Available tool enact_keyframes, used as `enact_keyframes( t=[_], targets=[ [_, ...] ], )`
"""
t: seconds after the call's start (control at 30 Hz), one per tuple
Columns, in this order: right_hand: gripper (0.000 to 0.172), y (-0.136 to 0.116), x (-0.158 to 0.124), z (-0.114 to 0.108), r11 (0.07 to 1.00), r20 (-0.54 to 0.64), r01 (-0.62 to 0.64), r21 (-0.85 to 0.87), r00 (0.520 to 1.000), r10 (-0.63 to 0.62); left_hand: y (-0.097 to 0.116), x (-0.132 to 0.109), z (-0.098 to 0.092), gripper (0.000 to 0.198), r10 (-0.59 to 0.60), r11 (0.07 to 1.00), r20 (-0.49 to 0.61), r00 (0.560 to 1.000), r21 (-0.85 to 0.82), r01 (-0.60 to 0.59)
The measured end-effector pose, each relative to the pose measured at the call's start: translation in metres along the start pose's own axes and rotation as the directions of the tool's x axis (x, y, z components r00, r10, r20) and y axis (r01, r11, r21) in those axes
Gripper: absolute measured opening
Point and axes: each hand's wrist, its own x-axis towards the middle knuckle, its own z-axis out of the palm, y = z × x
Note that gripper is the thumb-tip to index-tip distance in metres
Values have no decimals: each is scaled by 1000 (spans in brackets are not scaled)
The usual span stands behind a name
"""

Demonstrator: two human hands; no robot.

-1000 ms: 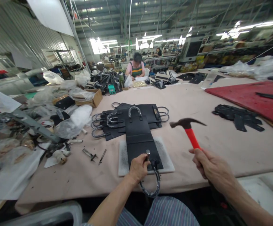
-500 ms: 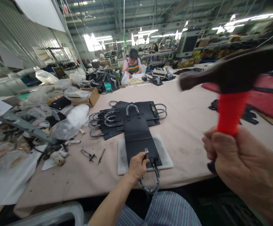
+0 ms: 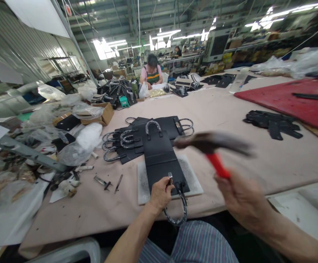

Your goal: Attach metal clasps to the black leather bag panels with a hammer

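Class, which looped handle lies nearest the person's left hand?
The front handle, just beside the left hand; all the other handles lie farther back.

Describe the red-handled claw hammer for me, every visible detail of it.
The red-handled claw hammer has a dark, metal-looking head, blurred in this view, and a bright red, smooth-looking handle whose lower part is hidden in the bare right hand. The striking end points left, near the edge of the flat black leather-like panel as seen here; the claw stretches right, tapering. It appears raised in the air over the beige cloth-covered table, and only that hand visibly touches it.
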Motion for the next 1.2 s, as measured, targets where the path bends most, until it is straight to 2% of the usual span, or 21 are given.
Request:
enact_keyframes(
  t=[0.03, 0.1, 0.17, 0.3, 0.4, 0.47, 0.5, 0.6, 0.67, 0.73, 0.83, 0.9, 0.97, 1.0, 1.03, 1.07, 1.1, 1.13, 1.17, 1.2],
  targets=[
    [39, 8, -8, 7, 999, 149, 35, -34, 988, -30, 0, 0, 0, 12, 0, 1000, 3, 1000, 2, 0],
    [39, 29, -22, 19, 994, 346, 0, -114, 938, 39, -1, 0, 0, 12, 4, 1000, 8, 1000, 3, -4],
    [41, 54, -31, 26, 983, 419, -111, -149, 893, 164, -2, 0, 0, 13, 10, 1000, 4, 1000, -1, -10],
    [46, 109, -42, 47, 927, 451, -357, -115, 813, 369, 0, 0, -1, 13, 7, 1000, -1, 1000, -1, -7],
    [43, 152, -53, 74, 862, 446, -468, -193, 740, 502, 5, -1, -4, 13, -2, 1000, 15, 1000, 0, 2],
    [42, 171, -59, 92, 857, 377, -430, -282, 772, 512, 9, -1, -7, 12, -7, 1000, 30, 1000, -6, 7],
    [40, 175, -61, 100, 863, 333, -397, -311, 806, 490, 11, -2, -8, 12, -8, 1000, 37, 999, -5, 8],
    [38, 161, -59, 121, 940, 217, -209, -271, 938, 271, 16, -3, -11, 11, -10, 1000, 53, 999, 14, 9],
    [40, 135, -54, 136, 988, 186, 1, -157, 982, 29, 16, -2, -11, 12, -7, 1000, 51, 999, 27, 5],
    [40, 108, -51, 154, 989, 226, 143, -20, 965, -135, 14, -1, -11, 12, 5, 999, 44, 999, 41, -7],
    [39, 84, -53, 177, 979, 239, 196, 54, 949, -204, 10, 1, -10, 14, 44, 994, 42, 998, 100, -48],
    [40, 80, -57, 186, 980, 225, 193, 56, 954, -201, 11, 2, -7, 15, 134, 972, 125, 983, 177, -155],
    [40, 83, -61, 188, 978, 222, 197, 71, 952, -208, 14, 4, -3, 15, 254, 924, 289, 923, 208, -320],
    [40, 85, -61, 187, 977, 222, 197, 82, 952, -211, 17, 5, -1, 13, 287, 912, 341, 895, 188, -364],
    [40, 86, -61, 185, 977, 224, 192, 91, 952, -208, 18, 7, -1, 11, 287, 924, 336, 897, 149, -351],
    [40, 86, -60, 183, 979, 228, 182, 96, 953, -199, 18, 9, -3, 9, 241, 959, 257, 936, 86, -270],
    [39, 85, -59, 181, 981, 231, 166, 98, 955, -184, 16, 11, -8, 7, 138, 990, 110, 984, -21, -137],
    [39, 84, -58, 179, 984, 231, 151, 99, 958, -171, 12, 14, -17, 11, -18, 985, -62, 998, -174, 7],
    [39, 82, -57, 178, 985, 230, 142, 100, 960, -162, 5, 17, -29, 18, -200, 930, -209, 957, -347, 118],
    [38, 80, -56, 177, 985, 227, 138, 103, 961, -158, -4, 20, -45, 27, -367, 848, -309, 878, -500, 179]
  ],
)
